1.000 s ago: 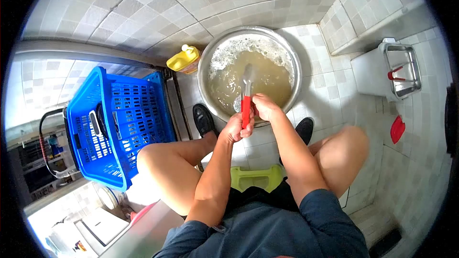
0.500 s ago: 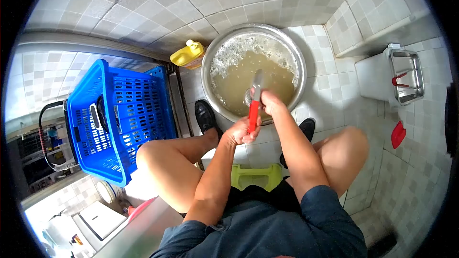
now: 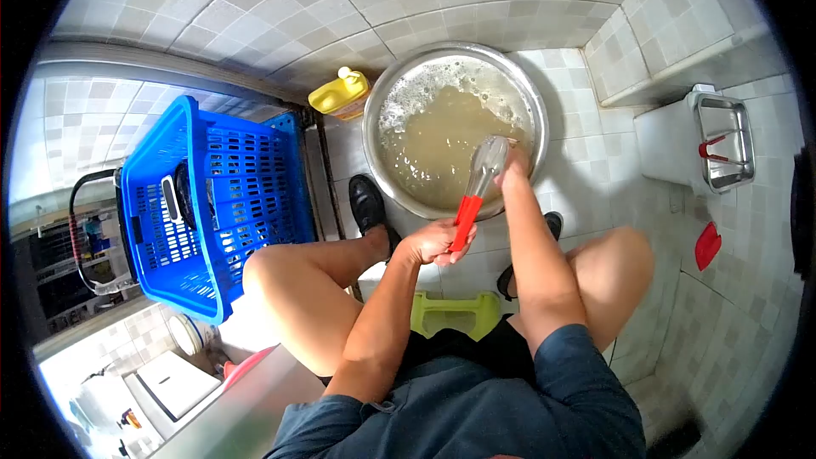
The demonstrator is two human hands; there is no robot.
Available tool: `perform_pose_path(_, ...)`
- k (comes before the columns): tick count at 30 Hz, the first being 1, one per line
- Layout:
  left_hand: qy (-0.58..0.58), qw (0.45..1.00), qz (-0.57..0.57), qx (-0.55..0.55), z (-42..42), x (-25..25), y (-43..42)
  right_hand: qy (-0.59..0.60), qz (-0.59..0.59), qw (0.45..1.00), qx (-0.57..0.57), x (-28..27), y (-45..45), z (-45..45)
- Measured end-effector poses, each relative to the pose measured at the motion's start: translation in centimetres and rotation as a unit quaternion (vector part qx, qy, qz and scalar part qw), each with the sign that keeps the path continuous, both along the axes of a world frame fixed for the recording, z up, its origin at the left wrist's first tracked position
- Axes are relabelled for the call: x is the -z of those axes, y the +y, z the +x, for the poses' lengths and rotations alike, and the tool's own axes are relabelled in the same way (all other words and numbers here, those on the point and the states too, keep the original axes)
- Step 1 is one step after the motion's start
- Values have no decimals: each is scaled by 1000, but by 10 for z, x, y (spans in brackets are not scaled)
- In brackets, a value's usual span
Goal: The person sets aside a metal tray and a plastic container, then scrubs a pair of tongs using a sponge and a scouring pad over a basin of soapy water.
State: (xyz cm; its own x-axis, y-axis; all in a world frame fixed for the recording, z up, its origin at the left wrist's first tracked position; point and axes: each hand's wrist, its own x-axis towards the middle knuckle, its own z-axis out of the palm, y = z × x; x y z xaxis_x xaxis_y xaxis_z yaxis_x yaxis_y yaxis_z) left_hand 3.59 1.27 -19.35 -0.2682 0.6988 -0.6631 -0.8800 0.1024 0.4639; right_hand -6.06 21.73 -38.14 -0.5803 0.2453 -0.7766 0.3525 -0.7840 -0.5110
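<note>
My left hand (image 3: 439,242) is wrapped round the red handle of metal tongs (image 3: 490,165), which point up and to the right over the near right part of a large metal basin (image 3: 371,134). Cloudy brownish water (image 3: 450,140) with white foam along its far side fills the basin. Beside the tongs' metal end, over the basin's right side, is my right hand (image 3: 512,168). Its fingers are bent at the metal end, and what they hold, if anything, is hidden.
A blue plastic basket (image 3: 246,195) stands at the left, and a yellow bottle (image 3: 342,95) beside the basin. At the right are a white container with a metal rim (image 3: 695,140) and a red object (image 3: 707,246). A green stool (image 3: 456,314) is between my legs.
My right hand has moved up along the tongs, from near the handle to their metal end. The tongs and my left hand have shifted right, and the tongs now lean more to the right.
</note>
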Motion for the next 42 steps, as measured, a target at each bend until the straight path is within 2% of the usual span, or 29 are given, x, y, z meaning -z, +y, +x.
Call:
perform_pose_path(1,21,999,-42,13,-1,-2,1,-49,104,993,-25,-15,1,2)
perform_pose_path(2,35,995,-89,-1,-2,5,0,-49,100,993,-23,-31,0,4)
perform_pose_path(3,35,995,-92,1,-4,16,-1,-63,226,966,-105,-41,0,6)
perform_pose_path(4,81,983,-162,-26,-6,27,-1,-75,347,916,-185,-52,-1,6)
perform_pose_path(5,127,964,-229,-53,-8,34,0,-77,347,916,-185,-47,-1,6)
perform_pose_path(7,161,950,-256,-84,-13,37,0,-107,498,839,-190,-19,-5,8)
perform_pose_path(9,241,888,-373,-116,-16,44,2,-65,630,768,-94,-4,-17,11)
perform_pose_path(10,245,873,-407,-108,-18,48,2,-58,411,901,-125,2,-17,13)
perform_pose_path(11,244,874,-407,-107,-19,64,-2,-48,165,974,-147,-3,-18,14)
perform_pose_path(12,321,826,-454,-91,-17,95,-10,-48,68,982,-172,-17,-17,16)
perform_pose_path(13,394,770,-496,-74,-16,113,-14,-50,71,981,-174,-33,-19,16)
perform_pose_path(15,363,764,-531,-58,-28,83,-3,53,32,963,-261,-63,-34,13)
perform_pose_path(17,334,757,-561,-38,-33,68,8,77,165,918,-353,-68,-62,15)
perform_pose_path(19,359,730,-581,-3,-36,66,17,65,362,815,-449,-82,-80,17)
perform_pose_path(20,388,728,-565,-2,-34,62,22,108,405,804,-422,-86,-83,25)
perform_pose_path(21,391,728,-563,-1,-32,57,25,50,404,785,-466,-101,-79,22)
perform_pose_path(23,425,733,-532,16,-24,52,30,32,344,843,-413,-74,-73,22)
perform_pose_path(25,452,733,-507,42,-14,56,33,13,319,853,-413,-72,-58,15)
perform_pose_path(27,456,731,-506,33,-11,56,32,19,213,900,-381,-63,-55,16)
perform_pose_path(29,446,733,-513,18,-15,53,27,-21,220,892,-395,-45,-69,22)
perform_pose_path(30,436,735,-520,1,-18,51,26,-5,249,891,-380,-82,-77,30)
perform_pose_path(31,437,735,-518,-3,-19,48,25,4,252,889,-381,-46,-87,35)
perform_pose_path(33,413,756,-505,-46,-20,45,22,-3,254,875,-412,-69,-83,36)
perform_pose_path(35,443,733,-516,-6,-13,46,27,-37,222,870,-439,-59,-74,28)
perform_pose_path(36,443,738,-509,28,-10,38,30,-66,210,905,-364,-87,-71,25)
perform_pose_path(37,447,736,-506,34,-2,46,33,-56,261,900,-343,-75,-62,18)
perform_pose_path(39,445,741,-500,42,8,42,37,-50,294,929,-217,-71,-51,11)
perform_pose_path(41,446,744,-497,24,11,46,34,-65,251,941,-217,-62,-37,5)
perform_pose_path(42,441,745,-500,12,11,51,31,-67,273,945,-164,-69,-37,5)
